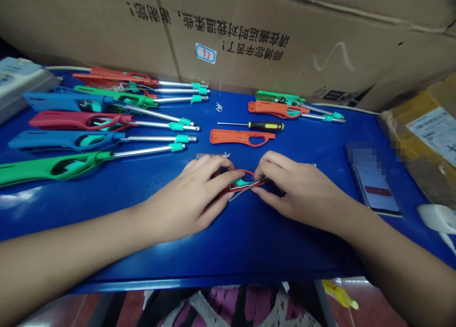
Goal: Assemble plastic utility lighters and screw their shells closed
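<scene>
Both my hands rest on the blue table and hold one partly assembled orange-red lighter with a teal trigger between them. My left hand grips its handle end with curled fingers. Pinching the other end is my right hand, where a thin metal tube pokes out to the right. Just beyond my hands lies an orange lighter shell half. A black-and-yellow screwdriver sits behind it.
Several finished long-nozzle lighters in red, blue and green lie in a row at the left. Two more lighters lie at the back right. A phone rests at the right. Cardboard boxes wall the back.
</scene>
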Demonstrator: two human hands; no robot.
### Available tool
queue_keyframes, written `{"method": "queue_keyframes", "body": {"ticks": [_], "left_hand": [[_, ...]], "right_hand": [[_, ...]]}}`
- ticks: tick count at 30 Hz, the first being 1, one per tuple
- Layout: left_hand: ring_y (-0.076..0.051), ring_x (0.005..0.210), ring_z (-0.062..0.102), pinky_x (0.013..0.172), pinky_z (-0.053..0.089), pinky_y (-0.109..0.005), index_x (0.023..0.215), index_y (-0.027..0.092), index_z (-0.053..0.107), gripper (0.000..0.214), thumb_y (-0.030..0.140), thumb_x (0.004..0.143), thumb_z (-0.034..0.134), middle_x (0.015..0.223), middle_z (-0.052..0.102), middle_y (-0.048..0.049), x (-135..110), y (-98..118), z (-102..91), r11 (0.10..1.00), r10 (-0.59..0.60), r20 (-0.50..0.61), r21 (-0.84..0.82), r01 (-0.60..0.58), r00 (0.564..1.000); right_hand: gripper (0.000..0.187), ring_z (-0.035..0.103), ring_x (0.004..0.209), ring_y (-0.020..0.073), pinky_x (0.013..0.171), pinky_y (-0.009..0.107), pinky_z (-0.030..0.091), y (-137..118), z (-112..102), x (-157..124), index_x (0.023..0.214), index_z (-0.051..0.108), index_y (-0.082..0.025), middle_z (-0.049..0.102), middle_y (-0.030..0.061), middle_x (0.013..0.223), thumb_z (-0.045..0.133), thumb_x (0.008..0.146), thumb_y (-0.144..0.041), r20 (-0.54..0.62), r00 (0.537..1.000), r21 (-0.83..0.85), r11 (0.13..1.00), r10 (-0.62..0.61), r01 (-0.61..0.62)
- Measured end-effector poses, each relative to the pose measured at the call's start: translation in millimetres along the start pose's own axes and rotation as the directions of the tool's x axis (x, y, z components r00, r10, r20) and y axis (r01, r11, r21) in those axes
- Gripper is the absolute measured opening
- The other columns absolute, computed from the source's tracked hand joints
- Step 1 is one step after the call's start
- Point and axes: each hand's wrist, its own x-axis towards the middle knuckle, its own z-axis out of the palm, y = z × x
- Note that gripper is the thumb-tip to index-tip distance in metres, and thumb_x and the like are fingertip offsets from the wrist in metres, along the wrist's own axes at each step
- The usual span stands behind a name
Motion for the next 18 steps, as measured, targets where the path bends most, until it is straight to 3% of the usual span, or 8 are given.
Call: {"method": "queue_keyframes", "body": {"ticks": [3, 11, 18], "left_hand": [[-0.028, 0.124, 0.05, 0.105, 0.046, -0.047, 0.143, 0.022, 0.053, 0.041, 0.023, 0.103, 0.047, 0.133, 0.053, -0.0127, -0.5, 0.0, 0.4, 1.0, 0.001, -0.003, -0.002, -0.001, 1.0], [-0.028, 0.123, 0.051, 0.103, 0.047, -0.047, 0.142, 0.022, 0.054, 0.04, 0.024, 0.103, 0.046, 0.132, 0.054, -0.0131, 0.1, 0.7, -0.6, 1.0, 0.0, -0.005, -0.002, 0.0, 1.0], [-0.029, 0.122, 0.051, 0.103, 0.047, -0.047, 0.142, 0.021, 0.055, 0.041, 0.024, 0.102, 0.048, 0.132, 0.054, -0.0135, 0.0, 0.5, -0.8, 1.0, 0.003, -0.007, -0.005, -0.003, 1.0]], "right_hand": [[0.013, 0.064, 0.08, 0.0154, 0.059, 0.028, 0.042, 1.7, -0.4, 0.4, 0.1, 0.063, -0.018, 0.063, 0.0041, 0.105, 0.055, 0.099, -0.028, 0.007, 0.999, 0.0, 0.999, -0.035, 0.035], [0.012, 0.059, 0.076, 0.0165, 0.053, 0.028, 0.036, -4.4, 2.1, 0.7, 0.1, 0.058, -0.016, 0.059, 0.0063, 0.104, 0.053, 0.097, -0.027, 0.044, 0.999, -0.036, 0.999, 0.026, -0.025], [0.01, 0.056, 0.075, 0.0169, 0.056, 0.03, 0.036, -5.2, 5.7, 1.9, 0.097, 0.055, -0.018, 0.058, 0.0044, 0.099, 0.052, 0.095, -0.028, 0.008, 1.0, -0.025, 1.0, 0.006, -0.006]]}}
